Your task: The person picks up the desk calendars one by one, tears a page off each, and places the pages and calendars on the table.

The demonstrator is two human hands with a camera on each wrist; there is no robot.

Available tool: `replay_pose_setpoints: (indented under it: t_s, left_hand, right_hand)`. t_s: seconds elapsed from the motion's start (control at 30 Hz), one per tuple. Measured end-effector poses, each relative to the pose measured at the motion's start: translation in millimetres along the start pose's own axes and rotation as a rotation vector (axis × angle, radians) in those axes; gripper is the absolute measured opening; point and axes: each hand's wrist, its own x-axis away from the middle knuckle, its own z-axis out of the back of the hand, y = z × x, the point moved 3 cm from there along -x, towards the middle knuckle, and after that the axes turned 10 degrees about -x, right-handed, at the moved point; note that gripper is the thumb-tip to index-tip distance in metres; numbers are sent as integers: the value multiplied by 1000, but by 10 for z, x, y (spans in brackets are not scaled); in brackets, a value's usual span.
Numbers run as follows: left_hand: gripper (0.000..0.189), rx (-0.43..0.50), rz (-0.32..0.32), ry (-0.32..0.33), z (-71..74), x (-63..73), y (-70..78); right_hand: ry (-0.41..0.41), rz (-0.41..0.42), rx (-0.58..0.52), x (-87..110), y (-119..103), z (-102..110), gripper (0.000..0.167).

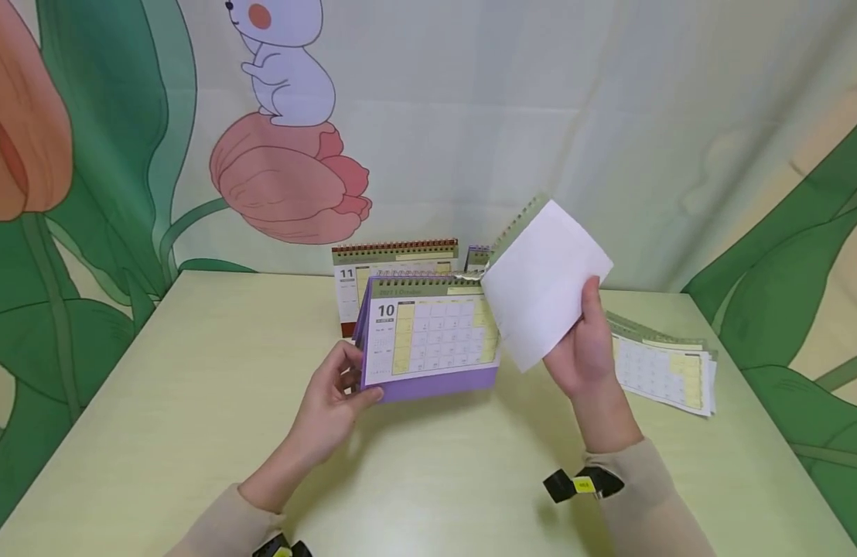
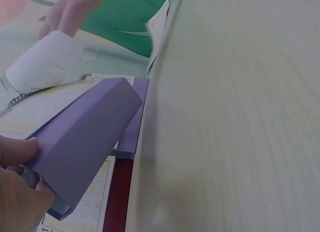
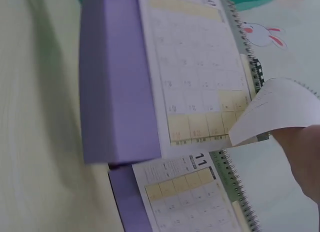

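Observation:
A purple desk calendar (image 1: 435, 333), its October page facing up front, is held off the table and slightly tilted. My left hand (image 1: 334, 391) grips its lower left corner, thumb on the purple base (image 2: 85, 137). My right hand (image 1: 585, 348) pinches a white calendar page (image 1: 547, 282) by its right edge. That page is swung up at a slant, with a row of holes along its green top edge. Its lower left end meets the right end of the calendar's wire binding (image 3: 257, 72); whether it is still attached there I cannot tell.
Behind stands a red-based calendar (image 1: 348, 290) showing November. Another purple calendar (image 1: 477, 255) is mostly hidden, also showing 11 in the right wrist view. Several loose calendar pages (image 1: 661, 371) lie stacked at the right. A printed curtain (image 1: 470, 116) hangs behind the pale table (image 1: 192, 371).

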Motion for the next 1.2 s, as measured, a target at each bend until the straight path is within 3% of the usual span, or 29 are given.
replay_pose_setpoints:
  t_s: [0.17, 0.27, 0.47, 0.6, 0.73, 0.87, 1.03, 1.2]
  left_hand:
    - [37, 34, 20, 11, -13, 4, 24]
    - [38, 60, 33, 15, -28, -4, 37]
    - [38, 92, 25, 16, -63, -14, 54]
    - [38, 103, 29, 21, -84, -13, 65]
    - [38, 112, 43, 25, -90, -19, 81]
    - [39, 124, 53, 23, -92, -21, 83]
    - [40, 140, 54, 32, -91, -31, 77]
    - [39, 141, 60, 23, -80, -30, 69]
  right_hand:
    - [141, 56, 343, 42, 136, -19, 57]
    - [149, 129, 556, 107, 235, -44, 55]
    - [-13, 305, 1037, 184, 348, -147, 42]
    - [-125, 388, 1220, 187, 398, -160, 47]
    - [-251, 458, 1335, 171, 461, -128, 48]
    - [-309, 502, 1372, 160, 519, -98, 53]
    - [-311, 612, 1392, 140, 529, -80, 44]
    - [-188, 722, 1326, 132, 402, -79, 27]
